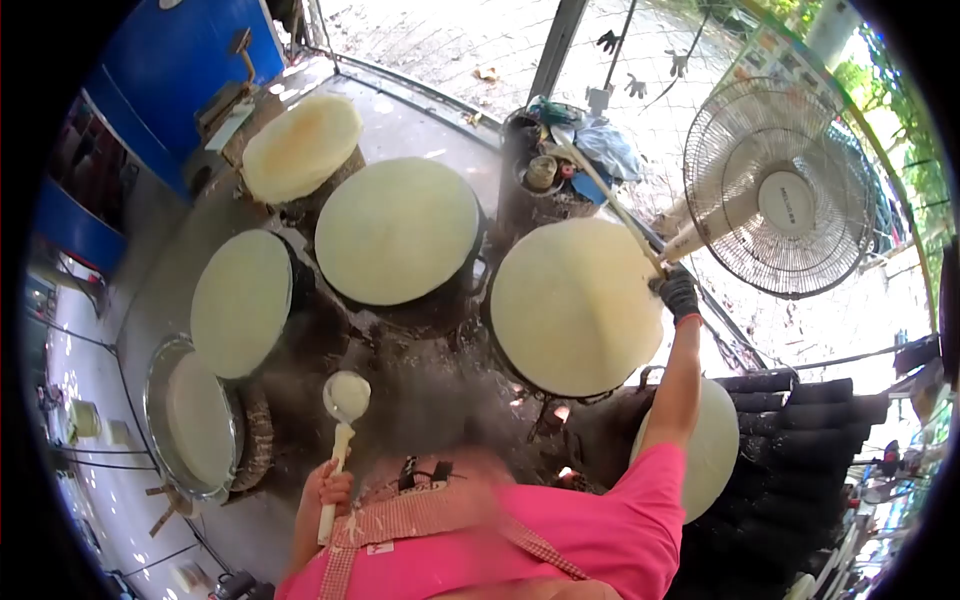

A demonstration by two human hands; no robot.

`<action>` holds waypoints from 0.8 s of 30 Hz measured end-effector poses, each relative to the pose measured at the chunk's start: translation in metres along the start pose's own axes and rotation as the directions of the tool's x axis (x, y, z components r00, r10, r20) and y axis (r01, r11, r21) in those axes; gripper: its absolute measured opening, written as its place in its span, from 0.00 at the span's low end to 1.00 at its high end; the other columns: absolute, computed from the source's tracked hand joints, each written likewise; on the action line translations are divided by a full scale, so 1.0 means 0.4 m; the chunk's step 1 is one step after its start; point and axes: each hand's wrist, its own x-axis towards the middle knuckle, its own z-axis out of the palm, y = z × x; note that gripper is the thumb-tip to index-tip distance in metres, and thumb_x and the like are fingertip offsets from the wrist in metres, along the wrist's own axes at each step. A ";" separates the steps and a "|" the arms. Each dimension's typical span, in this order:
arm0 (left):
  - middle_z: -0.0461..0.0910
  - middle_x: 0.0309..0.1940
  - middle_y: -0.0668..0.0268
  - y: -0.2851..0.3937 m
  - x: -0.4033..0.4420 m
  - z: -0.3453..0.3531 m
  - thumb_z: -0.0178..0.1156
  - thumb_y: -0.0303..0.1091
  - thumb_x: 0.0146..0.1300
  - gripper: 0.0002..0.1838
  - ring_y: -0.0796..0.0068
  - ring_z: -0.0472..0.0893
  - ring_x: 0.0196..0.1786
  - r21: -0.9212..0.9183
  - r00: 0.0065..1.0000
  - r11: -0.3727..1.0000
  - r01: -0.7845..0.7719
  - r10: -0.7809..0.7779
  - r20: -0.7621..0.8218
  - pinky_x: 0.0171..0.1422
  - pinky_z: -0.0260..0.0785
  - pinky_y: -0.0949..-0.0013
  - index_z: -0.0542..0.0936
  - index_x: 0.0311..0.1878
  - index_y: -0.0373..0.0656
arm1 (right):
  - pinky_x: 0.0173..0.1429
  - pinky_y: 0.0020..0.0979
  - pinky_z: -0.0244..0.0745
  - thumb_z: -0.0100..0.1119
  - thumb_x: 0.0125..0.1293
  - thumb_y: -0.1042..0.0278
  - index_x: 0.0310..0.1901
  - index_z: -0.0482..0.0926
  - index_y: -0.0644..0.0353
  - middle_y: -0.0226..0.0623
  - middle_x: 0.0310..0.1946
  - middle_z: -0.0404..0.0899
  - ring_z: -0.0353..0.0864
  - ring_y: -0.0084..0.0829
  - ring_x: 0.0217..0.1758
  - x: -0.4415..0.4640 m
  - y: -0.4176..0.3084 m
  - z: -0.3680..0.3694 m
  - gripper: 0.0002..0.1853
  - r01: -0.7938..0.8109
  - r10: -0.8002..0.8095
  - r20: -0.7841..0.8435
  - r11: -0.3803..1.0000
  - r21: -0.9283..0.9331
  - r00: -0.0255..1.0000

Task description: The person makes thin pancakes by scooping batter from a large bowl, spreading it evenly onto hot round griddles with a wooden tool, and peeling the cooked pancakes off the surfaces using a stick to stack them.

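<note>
I see the person's bare left hand (333,485) low in the view, fingers closed round the pale handle of a long-handled ladle with a round bowl (347,397). The ladle points away from the body, its bowl beyond the fist and coated in pale batter. From my side, the bowl sits over the dark, hazy space between the cooking rounds, well apart from each of them.

The right hand (680,295), in a dark glove with an orange cuff, is reached far out and wrapped round the near end of a long, thin, light-coloured stick (612,200). The stick runs forward and leftward from the fist, towards a cluttered container (540,172). I have that fist just beside the right edge of a large, round, pale yellow sheet on a dark griddle (575,310); whether they touch, I cannot tell.

Left of that sheet I see another pale round on a dark griddle (398,232), then a third, tilted-looking one (240,303). A round metal basin (241,425) of whitish batter stands left of the ladle, well apart from it. A large wire-caged fan (785,200) stands beyond the gloved hand.
</note>
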 end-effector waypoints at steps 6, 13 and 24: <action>0.57 0.11 0.71 0.125 -0.110 -0.049 0.44 0.39 0.63 0.17 0.83 0.58 0.11 -0.002 0.997 0.998 0.069 -0.069 -0.023 0.13 0.53 0.79 0.61 0.19 0.43 | 0.36 0.38 0.70 0.59 0.49 0.56 0.28 0.77 0.62 0.49 0.24 0.76 0.75 0.47 0.30 -0.180 -0.347 -0.182 0.16 0.119 -0.179 -0.174 0.945 -0.305 0.968; 0.59 0.13 0.71 0.382 -0.276 -0.173 0.43 0.37 0.63 0.09 0.82 0.60 0.11 0.055 0.983 0.982 0.183 -0.181 -0.029 0.11 0.54 0.78 0.71 0.44 0.53 | 0.32 0.40 0.68 0.62 0.45 0.56 0.25 0.75 0.62 0.47 0.19 0.73 0.72 0.48 0.26 -0.328 -0.817 -0.327 0.16 0.296 -0.464 -0.296 0.832 -0.470 0.835; 0.58 0.10 0.73 0.495 -0.441 -0.202 0.49 0.41 0.59 0.17 0.84 0.57 0.08 0.112 0.993 0.986 0.119 -0.118 -0.013 0.09 0.50 0.80 0.62 0.18 0.45 | 0.41 0.38 0.71 0.60 0.40 0.61 0.25 0.77 0.62 0.49 0.26 0.76 0.75 0.45 0.34 -0.009 -1.275 -0.223 0.13 0.415 -0.473 0.027 0.744 -0.524 0.881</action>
